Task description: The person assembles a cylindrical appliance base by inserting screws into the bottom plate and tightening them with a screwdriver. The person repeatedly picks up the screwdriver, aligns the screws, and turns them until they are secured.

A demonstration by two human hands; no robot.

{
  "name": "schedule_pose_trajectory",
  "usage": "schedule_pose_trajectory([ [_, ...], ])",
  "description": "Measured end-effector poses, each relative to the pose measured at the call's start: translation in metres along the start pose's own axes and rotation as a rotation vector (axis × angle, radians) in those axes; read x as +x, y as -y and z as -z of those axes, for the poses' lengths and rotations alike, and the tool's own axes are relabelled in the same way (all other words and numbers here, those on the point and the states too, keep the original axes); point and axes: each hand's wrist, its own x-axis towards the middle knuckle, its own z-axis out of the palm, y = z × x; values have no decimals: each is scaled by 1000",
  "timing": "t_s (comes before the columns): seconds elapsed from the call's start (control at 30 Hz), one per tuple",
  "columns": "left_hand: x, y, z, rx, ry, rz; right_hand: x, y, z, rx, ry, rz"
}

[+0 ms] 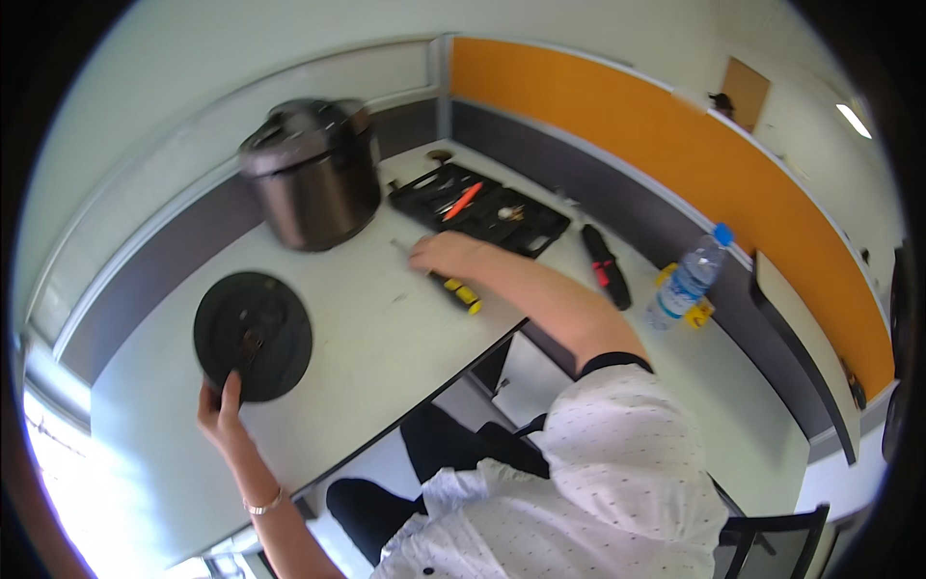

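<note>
Left hand pinches the black disc by its near edge, left side of bench; one-sided grip could let it tip. Right hand partly covers screwdriver, mid-bench; closure undetermined; if loose, it could roll.

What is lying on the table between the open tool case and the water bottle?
In the head view, a black-and-red tool lies between them.

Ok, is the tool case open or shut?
Open: the case lies unfolded, its inside and an orange tool in plain view.
</note>
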Motion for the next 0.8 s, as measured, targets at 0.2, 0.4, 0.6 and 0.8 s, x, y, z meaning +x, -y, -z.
schedule_pose_trajectory([
  [0.2,-6,-9,-13,-86,-49,28,-23,8,14,114,-104,-208],
  [0.4,-8,-12,-12,-107,-40,18,-7,52,52,87,-353,11],
  [0.6,-6,-8,-12,-150,-38,29,16,88,42,-89,-212,102],
  [0.8,-6,-12,-12,-118,-49,48,20,94,32,-116,-129,25],
])
